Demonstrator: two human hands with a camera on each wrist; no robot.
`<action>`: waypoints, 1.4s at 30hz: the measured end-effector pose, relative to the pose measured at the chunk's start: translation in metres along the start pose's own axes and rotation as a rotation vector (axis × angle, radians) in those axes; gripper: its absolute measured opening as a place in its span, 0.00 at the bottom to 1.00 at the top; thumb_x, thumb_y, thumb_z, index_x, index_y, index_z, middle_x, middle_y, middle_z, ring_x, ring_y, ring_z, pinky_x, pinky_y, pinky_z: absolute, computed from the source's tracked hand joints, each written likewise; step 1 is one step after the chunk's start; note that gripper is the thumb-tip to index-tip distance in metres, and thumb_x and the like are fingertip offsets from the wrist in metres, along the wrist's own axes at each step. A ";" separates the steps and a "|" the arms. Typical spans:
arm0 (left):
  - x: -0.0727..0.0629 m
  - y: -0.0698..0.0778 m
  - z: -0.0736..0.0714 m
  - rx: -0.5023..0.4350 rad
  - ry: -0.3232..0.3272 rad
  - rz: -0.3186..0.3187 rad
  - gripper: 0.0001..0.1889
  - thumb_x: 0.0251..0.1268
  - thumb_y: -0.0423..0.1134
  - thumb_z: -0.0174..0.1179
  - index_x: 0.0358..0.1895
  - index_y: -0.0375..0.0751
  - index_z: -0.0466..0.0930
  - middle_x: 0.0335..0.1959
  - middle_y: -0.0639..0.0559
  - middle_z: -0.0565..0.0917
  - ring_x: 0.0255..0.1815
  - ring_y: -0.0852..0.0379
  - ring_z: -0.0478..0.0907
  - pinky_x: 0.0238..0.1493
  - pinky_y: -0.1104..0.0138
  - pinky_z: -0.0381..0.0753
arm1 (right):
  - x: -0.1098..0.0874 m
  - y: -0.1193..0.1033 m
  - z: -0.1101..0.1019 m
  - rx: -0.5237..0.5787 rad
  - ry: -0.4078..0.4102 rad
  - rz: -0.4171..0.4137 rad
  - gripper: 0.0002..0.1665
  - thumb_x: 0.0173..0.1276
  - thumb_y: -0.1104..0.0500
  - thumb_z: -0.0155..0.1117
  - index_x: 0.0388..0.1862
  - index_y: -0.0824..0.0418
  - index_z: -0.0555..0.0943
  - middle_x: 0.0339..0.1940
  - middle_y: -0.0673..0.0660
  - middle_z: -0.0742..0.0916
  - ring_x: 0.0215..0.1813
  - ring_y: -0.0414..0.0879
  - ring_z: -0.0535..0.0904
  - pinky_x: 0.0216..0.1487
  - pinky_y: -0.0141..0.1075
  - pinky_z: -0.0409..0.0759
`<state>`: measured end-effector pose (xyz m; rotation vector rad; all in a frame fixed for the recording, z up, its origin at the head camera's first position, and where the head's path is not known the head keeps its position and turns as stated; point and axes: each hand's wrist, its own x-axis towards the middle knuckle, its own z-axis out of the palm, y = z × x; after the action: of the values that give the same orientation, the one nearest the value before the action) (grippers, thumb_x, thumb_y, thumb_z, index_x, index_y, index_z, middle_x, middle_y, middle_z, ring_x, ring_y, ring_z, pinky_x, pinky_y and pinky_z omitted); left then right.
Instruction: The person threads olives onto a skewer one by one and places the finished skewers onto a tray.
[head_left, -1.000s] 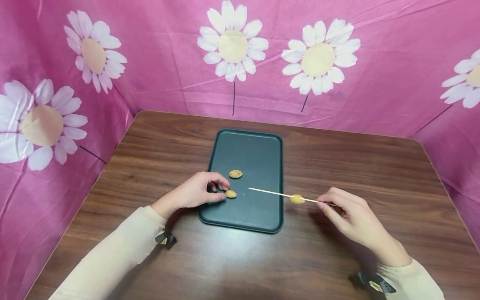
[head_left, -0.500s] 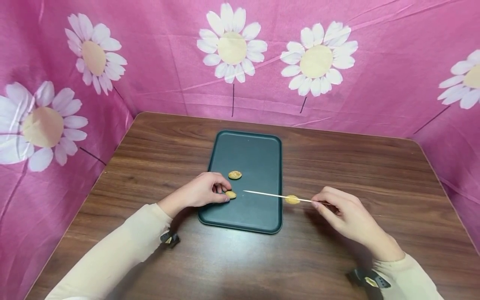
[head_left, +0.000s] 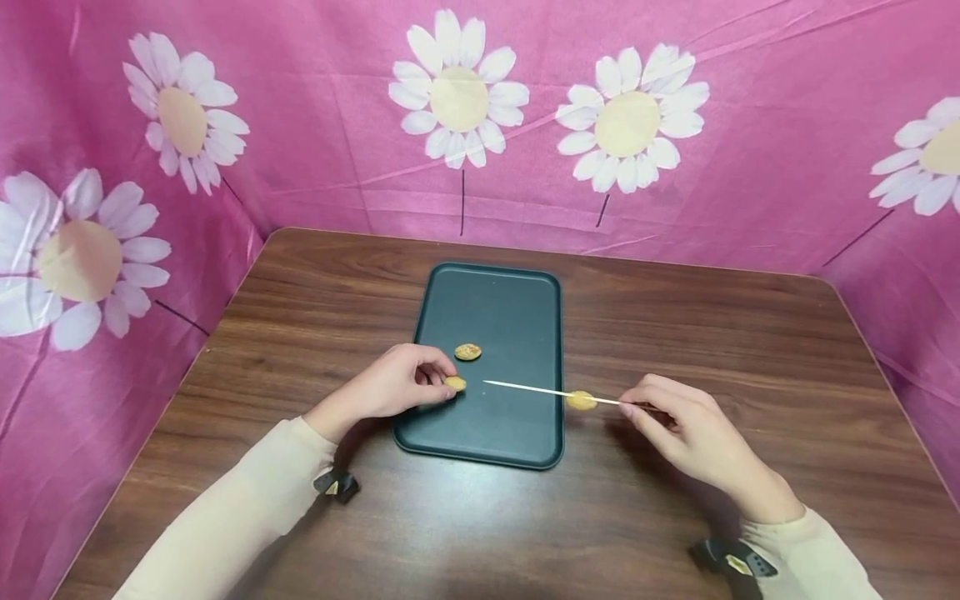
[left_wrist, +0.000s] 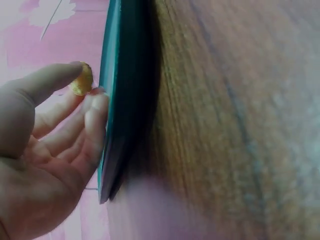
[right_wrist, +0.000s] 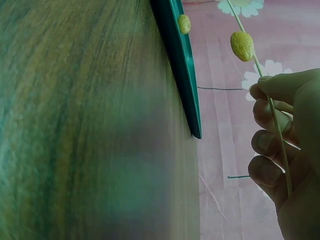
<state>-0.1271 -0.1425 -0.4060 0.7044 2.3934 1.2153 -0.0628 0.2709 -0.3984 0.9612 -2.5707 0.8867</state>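
Between thumb and forefinger, my left hand (head_left: 401,382) pinches a small yellow oval piece (left_wrist: 81,82) with a wrinkled skin. Its other fingers curl beside the rim of the dark green tray (head_left: 517,433). A second, browner oval piece (head_left: 468,352) lies on the tray just beyond that hand. Over the table to the right, my right hand (head_left: 693,433) grips a thin wooden skewer (head_left: 525,387), whose pointed end reaches left over the tray. One yellow oval piece (right_wrist: 242,46) is threaded on the skewer near the fingertips. The skewer's tip stands a little apart from the left hand's piece.
The tray lies on a brown wood-grain table (head_left: 675,317). Pink cloth with white daisies (head_left: 337,125) hangs around its back and sides. A dark strap device (head_left: 337,485) sits at the left wrist, another (head_left: 735,560) at the right.
My left hand has closed finger and thumb on the nearer oval piece and moved it slightly left. My right hand has brought the skewer a little to the left.
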 end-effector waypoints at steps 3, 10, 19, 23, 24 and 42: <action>-0.003 0.001 -0.002 -0.052 0.029 -0.001 0.07 0.67 0.33 0.75 0.45 0.38 0.89 0.35 0.52 0.89 0.36 0.61 0.82 0.40 0.71 0.82 | 0.000 0.000 -0.001 0.002 0.006 0.004 0.22 0.56 0.76 0.78 0.42 0.52 0.88 0.33 0.35 0.82 0.31 0.26 0.70 0.32 0.19 0.68; -0.006 0.001 -0.004 -0.138 0.096 0.031 0.09 0.68 0.33 0.74 0.49 0.38 0.89 0.40 0.49 0.90 0.40 0.57 0.82 0.43 0.70 0.81 | 0.000 -0.003 -0.001 -0.014 0.004 0.027 0.21 0.58 0.76 0.77 0.42 0.53 0.88 0.33 0.35 0.83 0.29 0.26 0.69 0.29 0.19 0.67; -0.008 0.003 -0.004 -0.223 0.140 0.058 0.11 0.66 0.32 0.75 0.50 0.41 0.89 0.41 0.49 0.88 0.40 0.53 0.81 0.42 0.67 0.81 | 0.003 -0.007 -0.004 -0.010 0.016 0.015 0.22 0.57 0.76 0.77 0.43 0.51 0.88 0.32 0.35 0.83 0.29 0.25 0.69 0.30 0.18 0.66; -0.009 0.003 -0.005 -0.247 0.146 0.071 0.12 0.67 0.32 0.75 0.51 0.39 0.89 0.41 0.48 0.88 0.40 0.52 0.81 0.43 0.67 0.81 | 0.004 -0.008 -0.005 0.001 0.018 0.004 0.22 0.57 0.76 0.76 0.43 0.51 0.88 0.32 0.37 0.84 0.30 0.25 0.69 0.30 0.19 0.67; -0.009 0.003 -0.005 -0.253 0.148 0.076 0.12 0.67 0.32 0.75 0.52 0.39 0.89 0.42 0.48 0.88 0.40 0.52 0.80 0.43 0.66 0.81 | 0.005 -0.009 -0.005 0.003 0.021 0.004 0.22 0.57 0.76 0.76 0.43 0.51 0.88 0.32 0.37 0.84 0.30 0.25 0.69 0.30 0.19 0.67; -0.012 0.000 -0.006 -0.301 0.183 0.220 0.13 0.71 0.25 0.68 0.56 0.29 0.86 0.48 0.42 0.88 0.43 0.55 0.81 0.50 0.68 0.83 | 0.005 -0.014 -0.004 0.007 0.036 0.041 0.19 0.57 0.75 0.75 0.43 0.55 0.88 0.32 0.42 0.85 0.31 0.22 0.69 0.29 0.23 0.70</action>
<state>-0.1211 -0.1533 -0.4019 0.8041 2.2420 1.7547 -0.0573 0.2623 -0.3865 0.8895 -2.5671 0.9161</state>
